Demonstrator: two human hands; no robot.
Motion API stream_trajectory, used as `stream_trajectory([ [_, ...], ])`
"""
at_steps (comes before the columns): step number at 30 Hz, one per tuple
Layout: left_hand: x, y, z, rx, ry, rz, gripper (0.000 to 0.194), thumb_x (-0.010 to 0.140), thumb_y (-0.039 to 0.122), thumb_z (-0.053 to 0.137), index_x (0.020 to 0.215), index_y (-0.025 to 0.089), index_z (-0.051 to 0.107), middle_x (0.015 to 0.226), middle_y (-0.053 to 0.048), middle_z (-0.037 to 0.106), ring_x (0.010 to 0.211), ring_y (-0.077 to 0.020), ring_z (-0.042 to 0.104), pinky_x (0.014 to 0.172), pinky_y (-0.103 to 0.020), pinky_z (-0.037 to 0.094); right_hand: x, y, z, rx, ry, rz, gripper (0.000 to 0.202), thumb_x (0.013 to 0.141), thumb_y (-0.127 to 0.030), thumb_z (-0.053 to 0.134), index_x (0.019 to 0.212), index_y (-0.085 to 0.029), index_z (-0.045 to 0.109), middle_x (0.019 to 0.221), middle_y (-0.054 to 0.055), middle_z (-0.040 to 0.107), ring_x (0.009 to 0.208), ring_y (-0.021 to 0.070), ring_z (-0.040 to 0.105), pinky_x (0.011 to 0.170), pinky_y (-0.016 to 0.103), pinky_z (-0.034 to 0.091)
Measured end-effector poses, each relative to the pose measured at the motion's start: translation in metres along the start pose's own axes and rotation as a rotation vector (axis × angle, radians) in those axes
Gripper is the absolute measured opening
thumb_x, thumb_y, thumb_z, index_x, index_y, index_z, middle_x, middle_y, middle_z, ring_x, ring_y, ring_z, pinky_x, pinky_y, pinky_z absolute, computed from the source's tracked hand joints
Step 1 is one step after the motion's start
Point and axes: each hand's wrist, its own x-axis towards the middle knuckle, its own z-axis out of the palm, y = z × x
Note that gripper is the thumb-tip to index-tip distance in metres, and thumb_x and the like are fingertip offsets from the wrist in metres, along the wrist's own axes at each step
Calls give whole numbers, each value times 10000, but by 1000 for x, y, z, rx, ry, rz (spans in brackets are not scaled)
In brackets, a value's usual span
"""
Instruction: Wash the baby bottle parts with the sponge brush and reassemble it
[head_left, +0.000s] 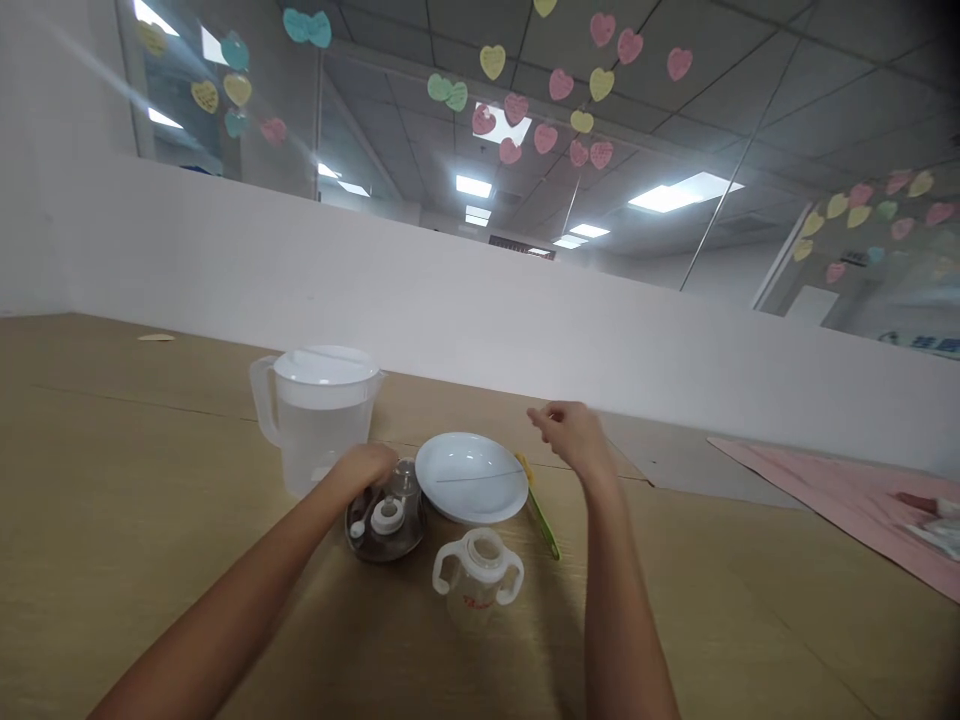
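My left hand (pixel 366 466) is curled down over the back left of a round metal tray (pixel 384 545), its fingertips hidden. In the tray are a white ring-shaped part (pixel 388 515), a clear cap (pixel 405 478) and a small white-tipped piece (pixel 358 529). My right hand (pixel 564 428) is raised behind a green-handled brush (pixel 544 522), fingers drawn together; anything between them is too small to make out. A white bowl (pixel 471 476) lies between my hands. Nearer me stands a clear bottle (pixel 480 578) with two white handles and an open top.
A lidded translucent pitcher (pixel 324 430) of clear liquid stands behind my left forearm. A pink cloth (pixel 847 495) covers the right side, where part of another person's hand (pixel 916 503) shows beside white material. A white wall (pixel 465 310) runs along the table's back.
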Motion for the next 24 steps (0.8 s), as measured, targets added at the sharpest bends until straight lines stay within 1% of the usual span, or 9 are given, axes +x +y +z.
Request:
stream_trajectory([
  [2,2,1,0,60,-78,-56,154,513,130,596,367,139,548,285,-67,460,505,-252,575,555,-344,460,14,17,29,-204,-117,123,282,767,-359,485,740,-131,648,673,82,642,611,152,590,533,229,386],
  [4,4,3,-1,101,-135,-101,135,503,105,587,377,143,555,296,-67,473,517,-263,583,566,-359,461,20,30,54,-368,-230,193,277,764,-331,488,841,-120,650,849,137,660,782,201,620,602,252,416],
  [6,4,5,-1,117,-175,-128,140,510,92,571,381,143,548,312,-67,486,493,-259,580,550,-361,458,21,38,71,-401,-257,218,298,742,-310,519,921,-103,637,962,172,640,893,240,607,652,276,430],
  [9,3,9,-4,128,-188,-128,143,503,69,555,382,140,525,345,-64,509,455,-238,564,522,-339,448,20,45,86,-410,-270,236,321,715,-286,560,974,-107,618,1013,178,625,946,256,593,678,286,436],
  [13,-5,13,-15,143,-61,-65,114,534,74,539,448,148,533,466,-70,576,550,-211,570,565,-291,429,21,50,90,-405,-257,237,287,698,-213,577,963,-108,611,1000,173,625,945,249,591,673,276,429],
  [15,-12,16,-25,158,8,-44,107,560,75,519,481,146,533,537,-82,598,580,-199,562,564,-272,407,23,50,88,-386,-242,228,263,690,-187,576,940,-112,613,981,162,629,932,238,592,661,264,419],
  [18,-25,24,-42,182,80,-11,97,582,69,493,582,148,550,685,-83,625,633,-182,553,558,-247,371,25,46,82,-337,-213,205,246,694,-193,562,932,-143,603,940,107,640,872,188,600,626,227,401],
  [21,-36,36,-59,190,198,89,107,674,117,448,689,169,540,743,-52,616,653,-163,537,554,-232,341,25,34,77,-201,-105,109,224,704,-209,539,920,-174,591,851,42,641,780,141,594,603,205,384],
  [24,-36,46,-66,125,315,207,116,760,193,404,734,179,517,741,-40,610,659,-163,538,571,-236,347,24,18,80,-17,61,-35,211,701,-202,527,900,-186,594,755,3,625,711,123,575,611,203,382],
])
